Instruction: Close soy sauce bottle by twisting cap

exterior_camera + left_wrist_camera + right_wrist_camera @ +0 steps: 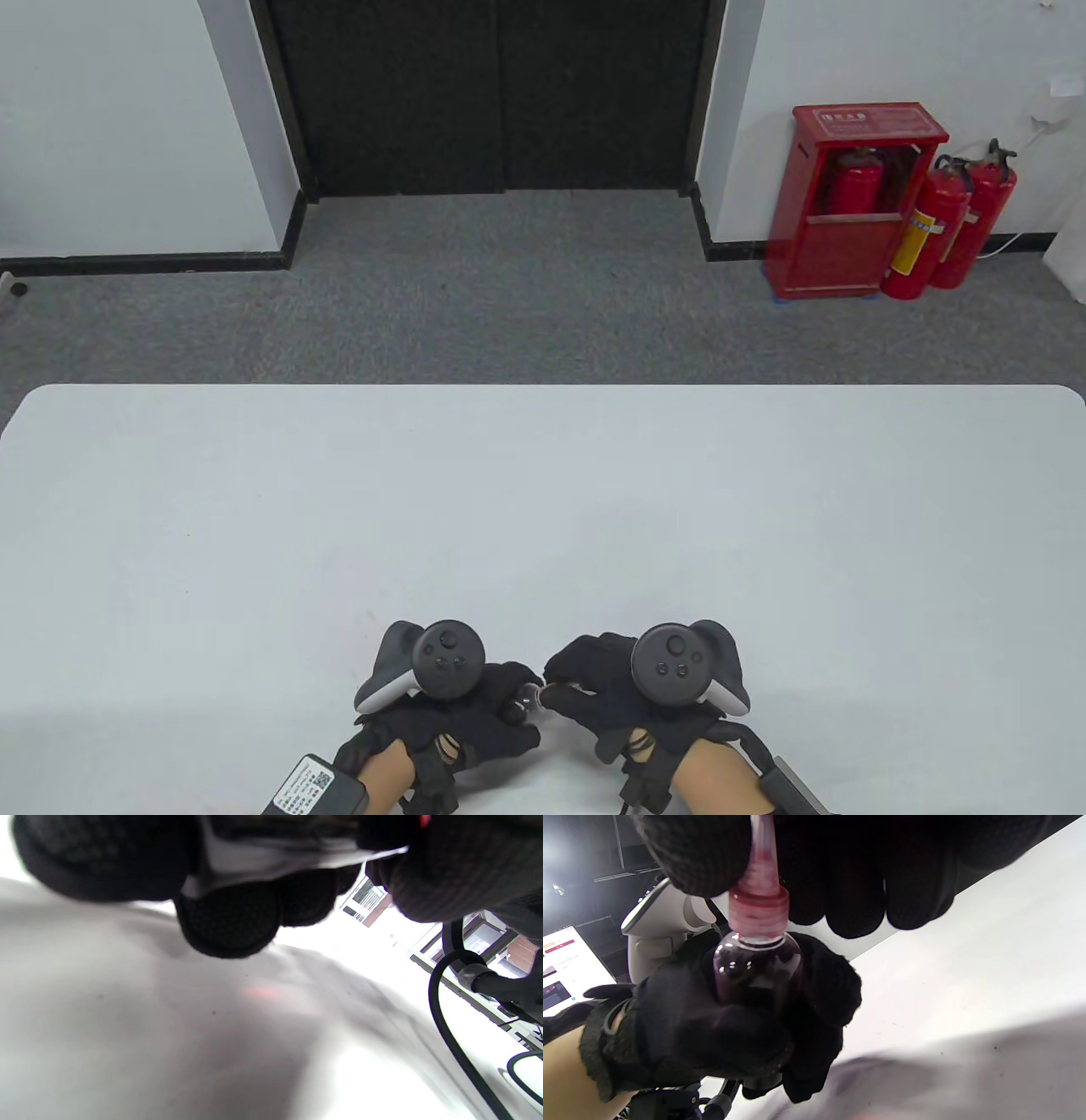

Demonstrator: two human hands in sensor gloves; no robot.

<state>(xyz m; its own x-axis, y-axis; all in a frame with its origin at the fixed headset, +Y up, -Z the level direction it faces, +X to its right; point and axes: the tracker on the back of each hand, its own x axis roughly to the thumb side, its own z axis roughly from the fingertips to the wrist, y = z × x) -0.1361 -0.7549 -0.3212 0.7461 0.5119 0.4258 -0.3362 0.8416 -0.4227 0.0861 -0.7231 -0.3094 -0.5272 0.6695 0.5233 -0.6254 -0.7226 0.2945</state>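
A small clear bottle [757, 971] of dark soy sauce is gripped in my left hand [712, 1027] near the table's front edge. Its pink translucent cap [758, 906] with a long nozzle sits on the neck. My right hand [814, 870] pinches the cap's nozzle from above. In the table view both hands meet at the front centre, left hand [475, 713], right hand [594, 688], and only a bit of the bottle [530, 698] shows between them. The left wrist view shows my left hand's fingers [231, 918] curled over the white table, with a blurred pale object above them.
The white table [543, 509] spreads out beyond the hands. Black glove cables [449, 1027] hang by the left wrist. Red fire extinguishers [933, 225] and a red cabinet [857, 199] stand on the floor far behind.
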